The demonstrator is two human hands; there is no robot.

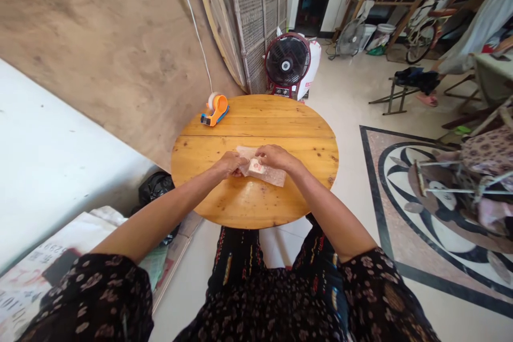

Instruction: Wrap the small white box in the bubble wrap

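Observation:
A small clear plastic packet [267, 173] with pale contents and a printed label lies in the middle of a round wooden table [304, 133]. My left hand [229, 164] pinches the packet's left end with its fingers closed. My right hand [276, 156] rests on top of the packet, fingers curled and pinching near the same spot. Both hands meet at the packet's upper left part.
An orange tape dispenser [215, 108] sits at the table's far left edge. A red and black floor fan [287, 63] stands behind the table. A wall runs along the left; a black bag [154, 188] and papers lie on the floor there. Furniture and clutter fill the right side.

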